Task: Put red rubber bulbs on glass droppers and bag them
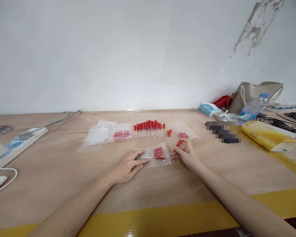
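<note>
A clear zip bag (150,162) lies flat in front of me, with several red-bulbed droppers (159,152) inside it. My left hand (128,167) rests on the bag's left end, fingers spread. At the bag's right-hand opening, my right hand (185,154) pinches another dropper (179,143) by its red bulb, its thin tip pointing left into or over the opening; I cannot tell which. Just behind that hand lies a loose pair of red bulbs (169,133). Beyond the bag spreads a row of droppers (149,125), bulbs pointing to the wall.
Flat clear bags (92,138) and a filled bag (122,133) lie behind on the left. Another bag with red bulbs (185,131) is behind on the right. A power strip (27,141) is far left; a plastic bottle (255,107) and yellow pack (266,135) stand right.
</note>
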The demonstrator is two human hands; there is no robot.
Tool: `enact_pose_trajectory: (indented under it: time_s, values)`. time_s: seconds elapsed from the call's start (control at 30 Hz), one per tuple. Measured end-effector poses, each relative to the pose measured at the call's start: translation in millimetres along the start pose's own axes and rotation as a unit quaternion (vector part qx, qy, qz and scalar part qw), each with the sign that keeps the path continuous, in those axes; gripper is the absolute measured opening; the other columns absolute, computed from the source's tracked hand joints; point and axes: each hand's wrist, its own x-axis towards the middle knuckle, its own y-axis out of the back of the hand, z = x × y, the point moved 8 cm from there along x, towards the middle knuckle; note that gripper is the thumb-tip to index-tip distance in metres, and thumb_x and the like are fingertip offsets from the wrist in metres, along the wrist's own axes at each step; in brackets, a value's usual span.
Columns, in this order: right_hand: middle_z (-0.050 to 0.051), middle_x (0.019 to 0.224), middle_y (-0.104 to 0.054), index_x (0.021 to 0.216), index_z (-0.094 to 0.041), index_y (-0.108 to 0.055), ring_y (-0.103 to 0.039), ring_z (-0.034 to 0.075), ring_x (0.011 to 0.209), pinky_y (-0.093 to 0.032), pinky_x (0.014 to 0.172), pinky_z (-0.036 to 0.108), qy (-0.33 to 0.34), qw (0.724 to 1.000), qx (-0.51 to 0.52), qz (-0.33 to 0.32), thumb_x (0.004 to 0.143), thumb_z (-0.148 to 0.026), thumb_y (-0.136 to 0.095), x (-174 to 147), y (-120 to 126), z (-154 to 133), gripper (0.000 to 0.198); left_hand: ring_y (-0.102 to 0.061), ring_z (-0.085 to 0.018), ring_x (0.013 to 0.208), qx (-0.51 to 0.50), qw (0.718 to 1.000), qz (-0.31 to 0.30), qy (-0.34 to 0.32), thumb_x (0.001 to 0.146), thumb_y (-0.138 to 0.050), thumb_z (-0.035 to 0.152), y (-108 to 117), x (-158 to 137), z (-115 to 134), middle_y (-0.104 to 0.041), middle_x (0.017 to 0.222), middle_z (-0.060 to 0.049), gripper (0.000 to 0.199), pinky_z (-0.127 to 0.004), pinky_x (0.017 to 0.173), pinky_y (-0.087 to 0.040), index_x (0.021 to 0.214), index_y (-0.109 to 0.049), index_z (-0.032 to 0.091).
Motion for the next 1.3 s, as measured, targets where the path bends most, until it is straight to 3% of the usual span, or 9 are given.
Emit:
enact_pose_trajectory:
  time_s: [0.1, 0.2, 0.4, 0.67, 0.73, 0.83, 1.0, 1.3]
  values:
    - [-0.007, 0.062, -0.054, 0.09, -0.025, -0.029, -0.06, 0.013, 0.055, -0.052, 0.058, 0.031, -0.052, 0.998, 0.027, -0.038, 0.061, -0.038, -0.066, -3, -4, 7, 0.05, -0.033, -0.023, 0.123, 0.006, 1.0, 0.009, 0.01, 0.09, -0.035, 0.028, 0, 0, -1, -0.036, 0.135, -0.001, 0.034, -0.044, 0.1, -0.031, 0.121, -0.048, 0.034]
    - [-0.006, 0.063, -0.055, 0.083, -0.023, -0.035, -0.06, 0.013, 0.056, -0.051, 0.06, 0.031, -0.043, 0.998, 0.013, -0.037, 0.056, -0.04, -0.07, -2, 2, 4, 0.047, -0.035, -0.023, 0.122, 0.006, 1.0, 0.011, 0.014, 0.09, -0.036, 0.028, 1, 0, -2, -0.037, 0.135, -0.002, 0.034, -0.043, 0.1, -0.032, 0.12, -0.049, 0.033]
    - [-0.002, 0.06, -0.058, 0.07, -0.016, -0.052, -0.053, 0.01, 0.055, -0.042, 0.051, 0.024, 0.017, 0.978, -0.189, -0.084, 0.054, -0.039, -0.072, -2, -1, -6, 0.035, -0.036, -0.022, 0.121, 0.002, 1.0, 0.012, 0.026, 0.09, -0.036, 0.03, 3, 0, -3, -0.038, 0.135, -0.003, 0.036, -0.042, 0.1, -0.032, 0.124, -0.044, 0.03]
    - [0.002, 0.068, -0.065, 0.083, -0.017, -0.065, -0.055, 0.013, 0.058, -0.041, 0.054, 0.024, 0.04, 0.952, -0.255, -0.164, 0.066, -0.04, -0.063, -6, -18, -3, 0.029, -0.038, -0.023, 0.12, 0.01, 0.999, 0.027, 0.018, 0.089, -0.037, 0.031, 3, 0, -3, -0.041, 0.133, -0.004, 0.037, -0.042, 0.099, -0.034, 0.125, -0.044, 0.028]
    - [0.002, 0.071, -0.065, 0.087, -0.017, -0.065, -0.056, 0.013, 0.061, -0.042, 0.056, 0.024, 0.058, 0.951, -0.258, -0.161, 0.069, -0.04, -0.06, -9, -22, -9, 0.029, -0.038, -0.023, 0.12, 0.011, 1.0, 0.025, 0.015, 0.089, -0.038, 0.031, 3, 1, -3, -0.04, 0.133, -0.004, 0.037, -0.043, 0.098, -0.034, 0.125, -0.044, 0.029]
    - [0.002, 0.07, -0.064, 0.078, -0.017, -0.064, -0.054, 0.012, 0.059, -0.04, 0.053, 0.022, 0.083, 0.945, -0.271, -0.164, 0.073, -0.042, -0.055, -14, -28, -16, 0.027, -0.038, -0.023, 0.12, 0.009, 0.999, 0.029, 0.014, 0.089, -0.038, 0.031, 4, 1, -2, -0.041, 0.133, -0.004, 0.037, -0.043, 0.098, -0.034, 0.125, -0.044, 0.029]
    - [0.0, 0.057, -0.059, 0.066, -0.018, -0.061, -0.047, 0.01, 0.05, -0.034, 0.044, 0.02, 0.097, 0.931, -0.329, -0.123, 0.065, -0.044, -0.063, -15, -27, -9, 0.026, -0.039, -0.023, 0.12, 0.009, 0.999, 0.036, 0.008, 0.089, -0.038, 0.03, 5, 0, -1, -0.041, 0.132, -0.004, 0.036, -0.042, 0.099, -0.033, 0.125, -0.045, 0.029]
    - [-0.002, 0.052, -0.053, 0.061, -0.019, -0.051, -0.045, 0.009, 0.045, -0.032, 0.04, 0.021, 0.057, 0.965, -0.249, -0.059, 0.066, -0.038, -0.06, -17, -28, -12, 0.021, -0.038, -0.022, 0.121, 0.004, 0.999, 0.031, 0.013, 0.089, -0.038, 0.031, 4, 0, -1, -0.041, 0.133, -0.005, 0.036, -0.042, 0.099, -0.033, 0.124, -0.046, 0.029]
